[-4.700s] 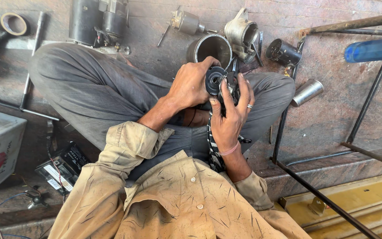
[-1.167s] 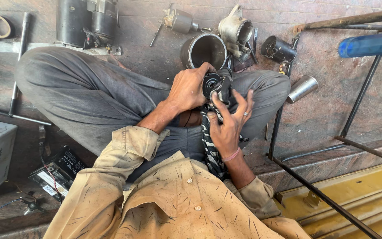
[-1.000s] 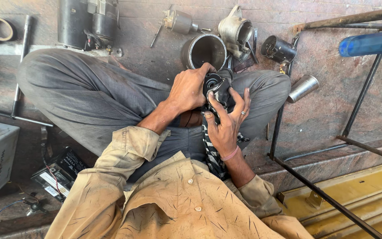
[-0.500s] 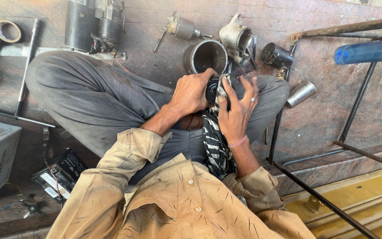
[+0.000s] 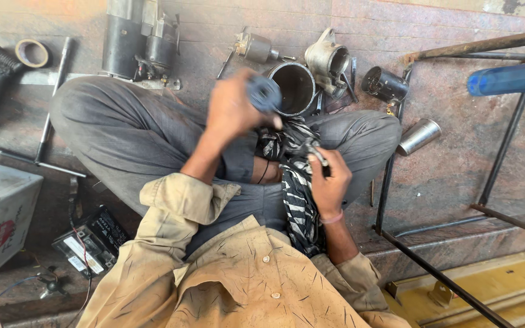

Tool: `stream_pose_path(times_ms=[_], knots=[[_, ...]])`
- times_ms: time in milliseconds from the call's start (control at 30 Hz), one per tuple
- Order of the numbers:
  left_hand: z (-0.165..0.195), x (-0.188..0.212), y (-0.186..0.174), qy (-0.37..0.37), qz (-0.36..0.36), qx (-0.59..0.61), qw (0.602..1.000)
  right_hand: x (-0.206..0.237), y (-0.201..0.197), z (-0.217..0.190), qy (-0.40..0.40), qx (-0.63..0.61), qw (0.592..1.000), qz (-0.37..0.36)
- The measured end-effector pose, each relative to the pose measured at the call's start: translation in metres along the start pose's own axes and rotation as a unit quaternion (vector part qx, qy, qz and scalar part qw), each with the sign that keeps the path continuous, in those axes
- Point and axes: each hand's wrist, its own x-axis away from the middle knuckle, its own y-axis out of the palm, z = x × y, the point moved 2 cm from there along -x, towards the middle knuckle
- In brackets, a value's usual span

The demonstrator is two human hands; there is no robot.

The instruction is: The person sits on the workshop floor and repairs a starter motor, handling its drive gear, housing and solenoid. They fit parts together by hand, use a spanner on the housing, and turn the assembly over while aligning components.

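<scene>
Hands now apart, left [image 5: 232, 109] lifted, gripping dark round part [image 5: 264, 94] (blurred), right [image 5: 330, 182] closed around small metal piece [image 5: 317, 155].

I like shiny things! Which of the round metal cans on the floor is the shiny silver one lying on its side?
The small silver cylinder beside the person's knee, right of the legs. It shines bright, while the big open housing and the small black cylinder are dark.

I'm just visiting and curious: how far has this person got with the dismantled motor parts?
Done: motor parts lie apart on the floor, such as the open metal cylinder housing. In hand: left hand lifts a dark round part; right hand holds a small metal tool. Left: parts not yet reassembled.
</scene>
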Motion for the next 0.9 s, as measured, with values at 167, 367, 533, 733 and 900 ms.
stream_pose_path(times_ms=[167,367,533,733,900], knots=[[-0.036,-0.012,-0.023,-0.309,0.092,0.119,0.939,0.000,-0.003,0.005,0.030,-0.055,0.998,0.016],[-0.057,-0.019,-0.024,-0.372,0.128,-0.058,0.917,0.004,-0.001,0.018,0.041,-0.085,0.995,0.028],[-0.064,-0.019,-0.015,-0.370,0.136,-0.146,0.908,0.005,-0.009,0.042,0.167,-0.336,0.920,0.111],[-0.049,-0.015,-0.013,-0.337,0.124,-0.205,0.911,-0.005,-0.020,0.048,0.207,-0.485,0.840,0.126],[-0.015,0.018,-0.023,-0.133,0.184,0.308,0.924,0.000,-0.026,0.040,0.231,-0.550,0.798,0.090]])
